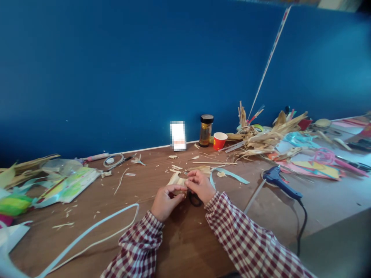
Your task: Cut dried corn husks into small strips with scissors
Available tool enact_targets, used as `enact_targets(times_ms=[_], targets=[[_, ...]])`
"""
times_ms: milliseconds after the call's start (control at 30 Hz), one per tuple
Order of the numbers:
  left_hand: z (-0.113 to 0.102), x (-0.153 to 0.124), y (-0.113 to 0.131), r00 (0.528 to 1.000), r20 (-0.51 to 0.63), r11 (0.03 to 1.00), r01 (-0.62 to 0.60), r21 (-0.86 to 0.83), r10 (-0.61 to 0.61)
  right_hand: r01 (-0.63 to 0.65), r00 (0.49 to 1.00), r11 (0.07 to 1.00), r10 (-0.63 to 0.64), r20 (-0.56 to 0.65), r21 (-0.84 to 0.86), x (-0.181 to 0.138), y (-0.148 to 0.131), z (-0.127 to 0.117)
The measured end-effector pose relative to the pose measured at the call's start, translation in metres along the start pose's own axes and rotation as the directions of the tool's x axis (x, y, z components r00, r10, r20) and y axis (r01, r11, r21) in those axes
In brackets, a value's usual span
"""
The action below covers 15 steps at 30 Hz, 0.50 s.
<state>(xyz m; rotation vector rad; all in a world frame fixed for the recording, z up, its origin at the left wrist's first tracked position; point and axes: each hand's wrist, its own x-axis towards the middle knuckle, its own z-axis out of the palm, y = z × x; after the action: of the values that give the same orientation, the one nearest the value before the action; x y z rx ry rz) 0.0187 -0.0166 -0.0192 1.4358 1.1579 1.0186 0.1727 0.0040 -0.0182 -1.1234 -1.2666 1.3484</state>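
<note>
Between my two hands is a pale, dried strip that looks like corn husk [176, 179]. My left hand [166, 200] pinches its near edge with thumb and fingers. From the other side my right hand [200, 185] closes on the same piece, its fingertips almost meeting the left ones. A black loop, like a scissors handle [195, 199], shows just under my right hand; the rest of it is hidden. Beyond the hands lie another husk piece [201, 169] and a light blue ribbon [232, 174].
A blue glue gun [279, 180] lies at right, its cord over the edge. A red paper cup [219, 142] and black-lidded jar [206, 131] stand by the blue wall. Husks [263, 139] pile at right with pink scissors [326, 156]. A white cable [95, 224] loops at left.
</note>
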Motion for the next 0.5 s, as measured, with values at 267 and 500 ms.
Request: enact_targets(times_ms=[267,500], targets=[[-0.003,0.001,0.0,0.992,-0.029,0.983,0.118,-0.144,-0.124,0.052,0.998,0.967,-0.058,-0.016,-0.248,-0.002,-0.01,-0.007],[-0.014,0.008,0.009,0.923,-0.199,0.732,0.117,-0.671,-0.33,0.177,0.984,0.433,-0.067,0.164,-0.884,-0.011,-0.015,-0.027]])
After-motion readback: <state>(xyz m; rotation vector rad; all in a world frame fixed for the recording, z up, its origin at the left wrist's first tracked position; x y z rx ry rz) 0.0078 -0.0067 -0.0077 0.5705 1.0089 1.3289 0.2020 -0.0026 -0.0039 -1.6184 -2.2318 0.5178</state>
